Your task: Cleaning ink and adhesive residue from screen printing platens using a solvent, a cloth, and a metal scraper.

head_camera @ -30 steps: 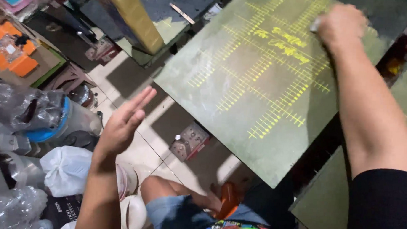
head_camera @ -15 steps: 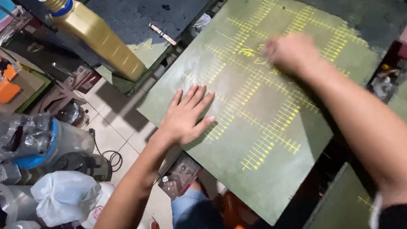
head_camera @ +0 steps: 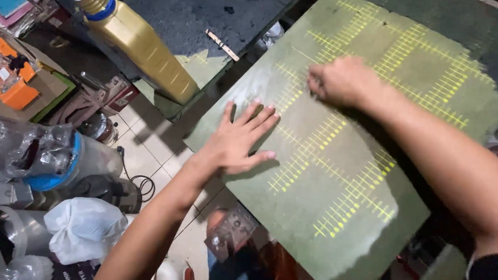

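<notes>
A large olive-green screen panel [head_camera: 365, 178] with yellow grid markings lies tilted in front of me. My left hand [head_camera: 239, 139] rests flat on its near left corner, fingers spread. Higher up on the panel, my right hand [head_camera: 341, 79] is closed and pressed against the surface; whether it grips anything I cannot tell. A wetter, darker sheen covers the panel around both hands.
A gold bottle [head_camera: 136, 40] with a blue neck ring lies on a dark table [head_camera: 210, 9] at the upper left. Left of me are plastic-wrapped containers [head_camera: 41, 153], a white bag [head_camera: 83, 228], an orange tool box [head_camera: 5, 73] and a tiled floor [head_camera: 148, 147].
My left hand came from the air onto the panel's left corner and stays flat there. My right hand moved down and left across the panel from its far edge.
</notes>
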